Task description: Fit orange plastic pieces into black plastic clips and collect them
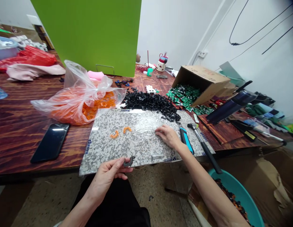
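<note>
My left hand (113,169) is closed at the slab's near edge. It pinches a small black plastic part (129,161) between thumb and fingers. My right hand (169,135) reaches over the speckled stone slab (101,148), fingers bent together at the right edge of a heap of thin clear or silvery pins (144,123). Whatever lies between those fingertips is too small to make out. Two curved orange plastic pieces (127,129) lie left of the heap. Behind it spreads a large pile of black plastic parts (148,102). A short metallic rod (158,156) rests near the front edge.
A hammer (205,148) and a blue-black tool handle (186,140) lie at right. A bag of orange parts (75,105) and a phone (51,142) are at left. Green circuit boards (184,94) spill from a cardboard box (208,78). A teal basin (249,192) stands below right.
</note>
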The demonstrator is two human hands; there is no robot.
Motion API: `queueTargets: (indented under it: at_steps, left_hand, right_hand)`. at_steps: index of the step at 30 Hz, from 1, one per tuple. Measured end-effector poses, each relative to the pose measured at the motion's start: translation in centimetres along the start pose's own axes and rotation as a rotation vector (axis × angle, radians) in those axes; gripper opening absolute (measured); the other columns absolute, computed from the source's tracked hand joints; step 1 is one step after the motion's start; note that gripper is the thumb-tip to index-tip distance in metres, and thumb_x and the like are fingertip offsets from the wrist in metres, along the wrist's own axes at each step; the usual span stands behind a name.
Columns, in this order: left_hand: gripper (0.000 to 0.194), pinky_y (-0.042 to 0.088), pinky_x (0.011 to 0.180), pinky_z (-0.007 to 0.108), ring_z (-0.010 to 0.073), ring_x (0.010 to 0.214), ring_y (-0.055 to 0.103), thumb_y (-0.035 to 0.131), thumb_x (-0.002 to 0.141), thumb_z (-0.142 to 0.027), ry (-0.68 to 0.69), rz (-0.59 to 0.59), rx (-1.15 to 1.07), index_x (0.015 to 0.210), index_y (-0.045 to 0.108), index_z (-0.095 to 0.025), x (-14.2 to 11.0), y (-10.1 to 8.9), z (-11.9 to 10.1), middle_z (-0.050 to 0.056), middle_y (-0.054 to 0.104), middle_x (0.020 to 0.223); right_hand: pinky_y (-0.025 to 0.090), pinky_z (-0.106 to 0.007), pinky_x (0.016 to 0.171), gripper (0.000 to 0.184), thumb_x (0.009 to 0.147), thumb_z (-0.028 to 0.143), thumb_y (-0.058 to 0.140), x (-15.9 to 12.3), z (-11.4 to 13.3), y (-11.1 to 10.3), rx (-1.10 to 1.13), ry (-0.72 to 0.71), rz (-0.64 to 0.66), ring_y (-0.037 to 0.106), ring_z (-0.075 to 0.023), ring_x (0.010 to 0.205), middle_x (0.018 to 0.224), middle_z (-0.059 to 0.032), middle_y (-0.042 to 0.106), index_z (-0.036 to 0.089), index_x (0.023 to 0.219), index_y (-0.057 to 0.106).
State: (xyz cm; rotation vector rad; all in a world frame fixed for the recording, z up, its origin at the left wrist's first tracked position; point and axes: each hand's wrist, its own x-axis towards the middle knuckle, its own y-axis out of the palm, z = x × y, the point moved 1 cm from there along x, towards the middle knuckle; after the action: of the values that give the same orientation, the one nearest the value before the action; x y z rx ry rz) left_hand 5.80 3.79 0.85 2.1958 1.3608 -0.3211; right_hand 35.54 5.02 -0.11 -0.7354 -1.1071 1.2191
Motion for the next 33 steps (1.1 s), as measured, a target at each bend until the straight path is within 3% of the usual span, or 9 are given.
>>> queueTargets:
  at_steps: [7, 14, 18, 20, 23, 28, 30, 33]
  left_hand:
    - [0.029, 0.055, 0.055, 0.021, 0.0230, 0.077, 0.072, 0.076, 0.068, -0.043, 0.016, -0.049, -0.123, 0.079, 0.075, -0.016, -0.2, -0.3, 0.4, 0.007, 0.073, 0.098]
    - [0.031, 0.056, 0.052, 0.022, 0.0224, 0.070, 0.073, 0.076, 0.068, -0.042, -0.057, -0.061, -0.220, 0.077, 0.071, -0.013, -0.2, 0.4, 0.5, 0.007, 0.075, 0.079]
    - [0.027, 0.056, 0.049, 0.020, 0.0201, 0.063, 0.073, 0.074, 0.073, -0.038, -0.119, -0.105, -0.248, 0.073, 0.071, -0.011, -0.2, 0.5, 0.4, 0.006, 0.075, 0.071]
    - [0.025, 0.056, 0.050, 0.021, 0.0195, 0.063, 0.073, 0.073, 0.074, -0.037, -0.096, -0.129, -0.259, 0.073, 0.072, -0.011, -0.2, 0.5, 0.5, 0.006, 0.075, 0.072]
    - [0.028, 0.056, 0.053, 0.022, 0.0203, 0.067, 0.073, 0.073, 0.073, -0.039, -0.022, -0.155, -0.270, 0.077, 0.073, -0.011, -0.3, 0.7, 0.5, 0.006, 0.076, 0.080]
    - [0.035, 0.057, 0.066, 0.029, 0.0226, 0.074, 0.073, 0.071, 0.073, -0.044, 0.104, -0.158, -0.270, 0.084, 0.075, -0.011, -0.3, 1.4, 0.7, 0.010, 0.077, 0.087]
    - [0.035, 0.057, 0.072, 0.031, 0.0226, 0.077, 0.072, 0.069, 0.075, -0.044, 0.140, -0.161, -0.252, 0.088, 0.075, -0.012, -0.4, 1.6, 0.8, 0.010, 0.077, 0.088]
    - [0.035, 0.055, 0.079, 0.033, 0.0222, 0.080, 0.072, 0.067, 0.078, -0.043, 0.185, -0.156, -0.230, 0.093, 0.075, -0.013, -0.5, 1.6, 1.0, 0.009, 0.077, 0.090]
  right_hand:
    - [0.040, -0.027, 0.070, 0.013, 0.089, 0.026, 0.056, -0.2, -0.8, 0.6, -0.135, -0.038, 0.035, 0.058, -0.0197, 0.080, 0.085, -0.0065, 0.063, 0.019, 0.085, 0.066]
    - [0.038, -0.028, 0.068, 0.019, 0.091, 0.025, 0.049, 0.1, -0.6, 1.2, -0.199, -0.070, 0.029, 0.056, -0.0210, 0.076, 0.080, -0.0095, 0.062, 0.017, 0.081, 0.063]
    - [0.039, -0.027, 0.068, 0.016, 0.091, 0.024, 0.047, 0.1, 0.0, 0.4, -0.148, -0.041, -0.018, 0.058, -0.0200, 0.076, 0.082, -0.0084, 0.063, 0.017, 0.083, 0.059]
    - [0.040, -0.026, 0.065, 0.017, 0.093, 0.024, 0.043, -0.4, 1.6, -0.2, -0.100, -0.006, -0.068, 0.059, -0.0183, 0.072, 0.082, -0.0071, 0.064, 0.017, 0.087, 0.057]
    - [0.040, -0.023, 0.055, 0.018, 0.095, 0.025, 0.037, -2.1, 6.1, -0.8, 0.016, 0.048, -0.127, 0.056, -0.0133, 0.056, 0.070, -0.0019, 0.060, 0.018, 0.091, 0.052]
    - [0.041, -0.020, 0.048, 0.008, 0.091, 0.023, 0.045, -5.4, 14.6, 0.5, 0.491, 0.051, -0.057, 0.054, -0.0101, 0.048, 0.064, 0.0019, 0.058, 0.020, 0.089, 0.052]
    - [0.041, -0.019, 0.046, 0.008, 0.090, 0.022, 0.046, -6.0, 16.5, 1.5, 0.560, 0.034, -0.036, 0.054, -0.0097, 0.047, 0.063, 0.0020, 0.059, 0.020, 0.087, 0.053]
    - [0.042, -0.018, 0.047, 0.009, 0.089, 0.020, 0.047, -6.0, 17.4, 2.6, 0.584, 0.047, -0.058, 0.054, -0.0090, 0.046, 0.061, 0.0025, 0.058, 0.020, 0.084, 0.054]
